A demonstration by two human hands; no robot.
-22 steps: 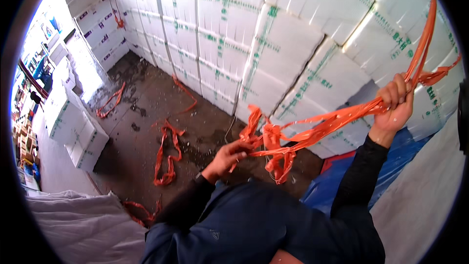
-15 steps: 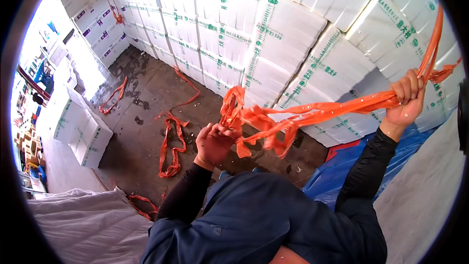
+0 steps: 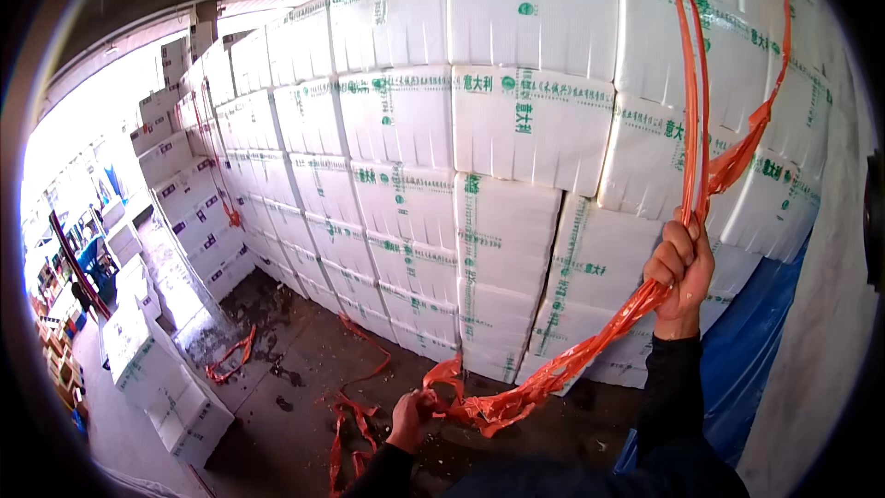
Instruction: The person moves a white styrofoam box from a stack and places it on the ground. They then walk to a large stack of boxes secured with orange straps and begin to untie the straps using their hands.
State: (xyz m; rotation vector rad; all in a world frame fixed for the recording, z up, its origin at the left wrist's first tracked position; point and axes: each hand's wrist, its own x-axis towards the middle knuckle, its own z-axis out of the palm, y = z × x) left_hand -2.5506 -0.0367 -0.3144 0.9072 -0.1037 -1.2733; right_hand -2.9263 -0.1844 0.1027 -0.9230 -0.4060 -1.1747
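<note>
A bundle of orange plastic rope (image 3: 544, 394) sags between my two hands. My right hand (image 3: 682, 267) is raised at the right, its fist wrapped around the rope. Above that fist the rope runs up in narrow strands, and another twisted length slants up along the boxes. Low in the middle, my left hand (image 3: 407, 422) has its fingers closed on the rope's other end, where a loop sticks out. Behind the rope rises a tall stack of white foam boxes (image 3: 535, 120) with green print.
Loose orange rope scraps (image 3: 232, 355) lie on the dark, wet floor (image 3: 277, 420). White boxes (image 3: 184, 415) stand at the left, and more are stacked (image 3: 194, 221) at the far left. A blue sheet (image 3: 751, 350) and a pale cover (image 3: 816, 387) hang at the right.
The view has tilted up, showing more of the box stack. My right hand has come further in from the right edge, and the rope above it now runs nearly upright. Both hands keep hold of it.
</note>
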